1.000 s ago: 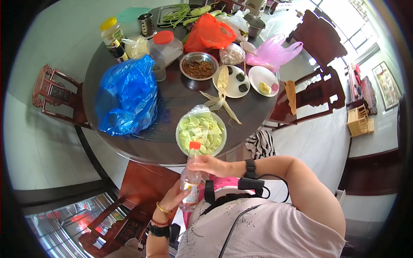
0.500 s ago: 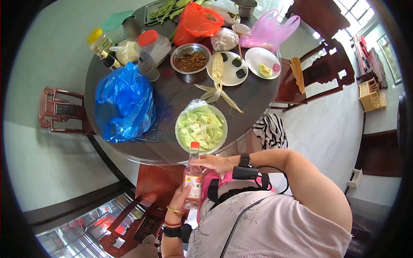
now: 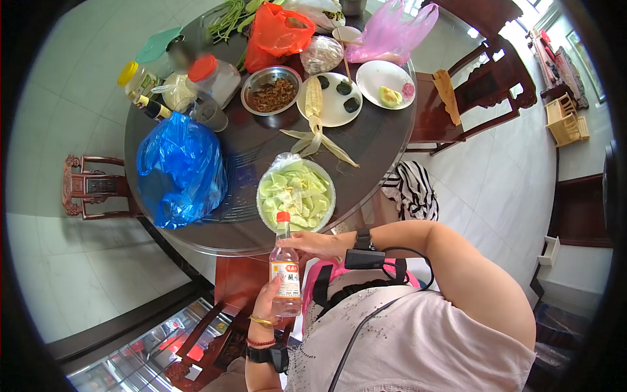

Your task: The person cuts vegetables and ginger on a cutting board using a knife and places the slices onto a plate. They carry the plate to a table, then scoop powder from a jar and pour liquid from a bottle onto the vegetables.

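Observation:
A clear bottle (image 3: 285, 302) with a red cap and a white-and-orange label stands nearly upright just off the table's near edge. My left hand (image 3: 267, 297) is closed around its lower part, with the thumb over the label. Higher up, near the neck, my right hand (image 3: 317, 244) also grips it. The cap is on. Right behind the bottle, a white bowl (image 3: 330, 204) on the table holds pale green leaves, cut or torn into pieces.
The round table (image 3: 245, 147) bears a blue plastic bag (image 3: 183, 166), a metal bowl of brown food (image 3: 274, 91), a plate with a corn cob (image 3: 315, 104), another plate (image 3: 372, 75), several jars and a red bag (image 3: 277, 36). A wooden chair (image 3: 98, 186) stands left.
The head view has turned slightly, so the table's contents sit further left in the picture. Both hands stay on the bottle, and its label faces me a little more squarely.

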Motion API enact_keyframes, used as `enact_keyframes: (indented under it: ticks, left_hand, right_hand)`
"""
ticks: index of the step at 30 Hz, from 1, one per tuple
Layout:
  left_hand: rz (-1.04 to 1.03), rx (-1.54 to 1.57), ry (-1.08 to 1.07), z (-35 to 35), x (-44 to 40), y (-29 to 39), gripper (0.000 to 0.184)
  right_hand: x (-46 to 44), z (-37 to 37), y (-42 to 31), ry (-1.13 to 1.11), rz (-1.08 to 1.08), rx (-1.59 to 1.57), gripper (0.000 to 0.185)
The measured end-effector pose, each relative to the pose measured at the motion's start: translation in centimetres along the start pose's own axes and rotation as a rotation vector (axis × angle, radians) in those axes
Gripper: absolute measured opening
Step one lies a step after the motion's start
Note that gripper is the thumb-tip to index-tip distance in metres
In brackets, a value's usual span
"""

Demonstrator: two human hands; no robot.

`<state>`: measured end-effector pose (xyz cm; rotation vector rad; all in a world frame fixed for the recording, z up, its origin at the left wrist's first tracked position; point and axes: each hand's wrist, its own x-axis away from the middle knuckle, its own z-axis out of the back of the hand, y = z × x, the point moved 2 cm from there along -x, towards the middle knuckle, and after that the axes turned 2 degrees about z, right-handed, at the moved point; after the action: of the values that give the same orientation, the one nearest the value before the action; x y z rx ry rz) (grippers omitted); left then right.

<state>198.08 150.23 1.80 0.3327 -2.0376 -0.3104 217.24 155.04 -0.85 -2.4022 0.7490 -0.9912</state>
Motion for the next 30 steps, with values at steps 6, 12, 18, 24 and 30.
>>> enact_keyframes:
  ticks: [6,12,18,24,30]
  left_hand:
    - [0.089,0.018,0.013,-1.0,0.9,0.3,0.046]
    - [0.122,0.05,-0.02,-0.3,1.6,-0.5,0.046]
    - [0.109,0.046,-0.019,0.1,2.1,-0.5,0.042]
    - [0.125,0.091,-0.037,0.4,2.5,-1.6,0.039]
    - [0.154,0.093,-0.023,0.5,3.1,-1.7,0.037]
  right_hand:
    - [0.4,0.4,0.7,-0.014,-0.049,-0.017,0.043]
    - [-0.3,0.1,2.2,-0.054,-0.079,-0.064,0.045]
    - [-0.4,-0.4,2.1,-0.13,-0.077,-0.069,0.043]
    - [0.3,-0.6,3.1,-0.115,-0.133,-0.057,0.044]
    - [0.2,-0.5,3.9,-0.137,-0.153,-0.065,0.045]
